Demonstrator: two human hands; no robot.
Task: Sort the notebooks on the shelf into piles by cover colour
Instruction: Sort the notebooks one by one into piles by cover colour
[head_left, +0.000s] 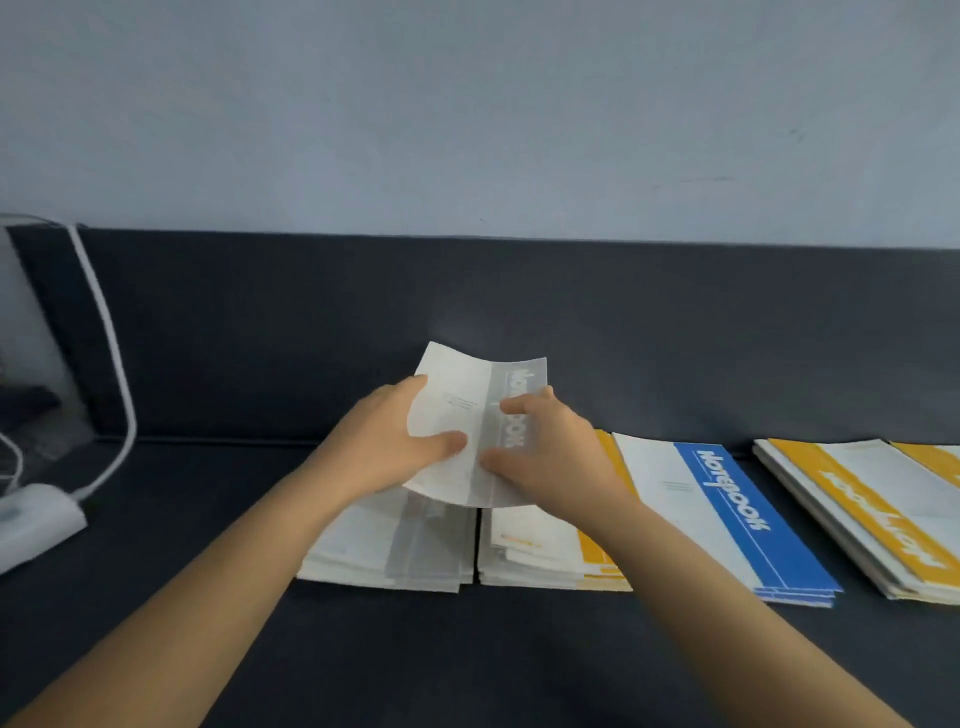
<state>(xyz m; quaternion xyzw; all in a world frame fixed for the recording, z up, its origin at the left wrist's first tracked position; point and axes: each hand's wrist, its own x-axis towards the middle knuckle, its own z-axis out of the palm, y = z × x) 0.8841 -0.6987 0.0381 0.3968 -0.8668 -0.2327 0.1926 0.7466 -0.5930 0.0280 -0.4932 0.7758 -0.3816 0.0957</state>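
Head view, thin grey notebook (451, 376), bowed

1. Office or study storage corner, exact kind unclear.
2. Dark matte shelf (208, 649) lies under the left hand (387, 441) and right hand (556, 457), with a dark back panel (311, 312) beyond them.
3. Plain pale grey wall (467, 104) rises above the panel.
4. Identical notebook stock sits in stacks: grey pile (384, 551) below the left hand, yellow pile (540, 556) under the right hand, blue pile (727, 514) and second yellow pile (857, 509) to its right.
5. White cable (111, 332) and white plug box (36, 519) sit far left of the left hand.
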